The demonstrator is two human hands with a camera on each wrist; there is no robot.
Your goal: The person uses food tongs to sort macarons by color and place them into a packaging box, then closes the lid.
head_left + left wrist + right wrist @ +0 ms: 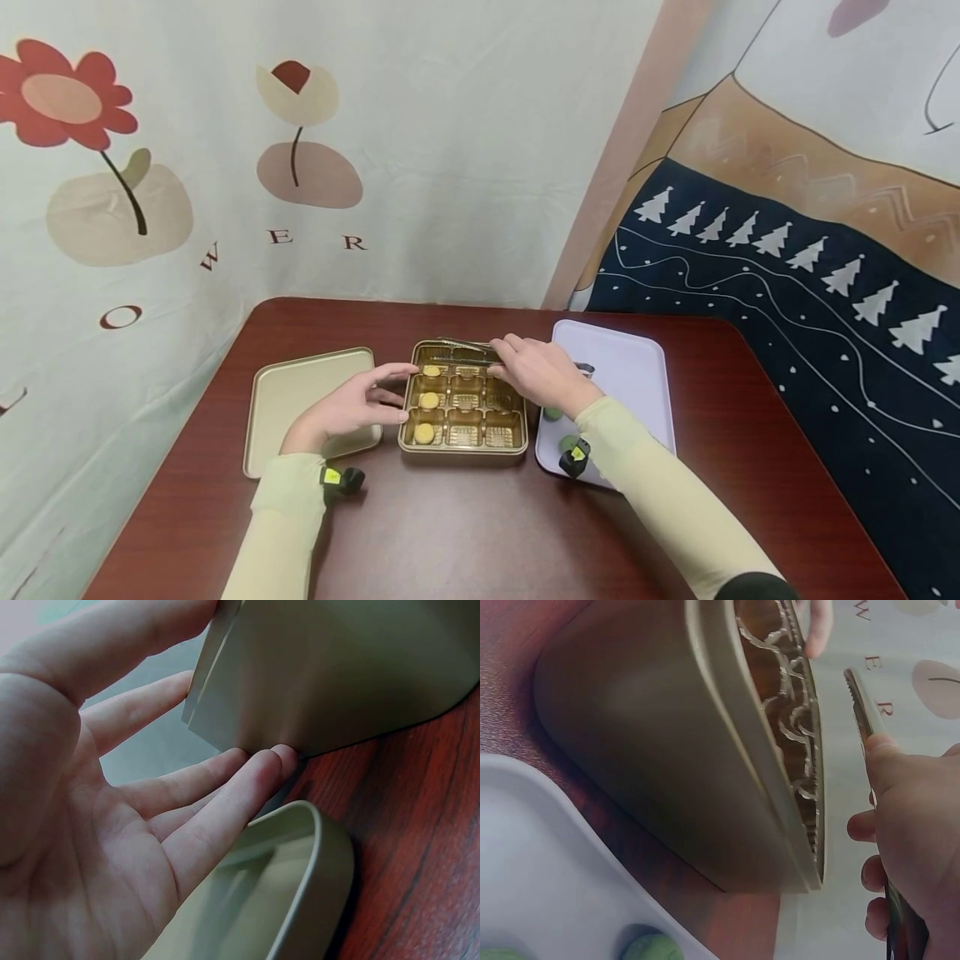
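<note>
A gold rectangular tin (463,451) with a divided insert stands mid-table. Round yellow pieces lie in its left column: one in the front compartment (423,433), one in the middle compartment (429,401), one in the back compartment (432,370). My left hand (352,408) touches the tin's left side, fingers spread and mostly straight. My right hand (543,371) grips metal tongs (864,709) with serrated tips. The tongs reach leftward over the tin's back row, their arms apart and nothing visible between the tips.
A lavender tray (618,358) lies right of the tin, partly under my right forearm, with round green pieces (568,443) on it. To the left, a shallow gold lid (300,392) rests inside up, close beside the tin. A printed curtain (450,167) hangs behind the table.
</note>
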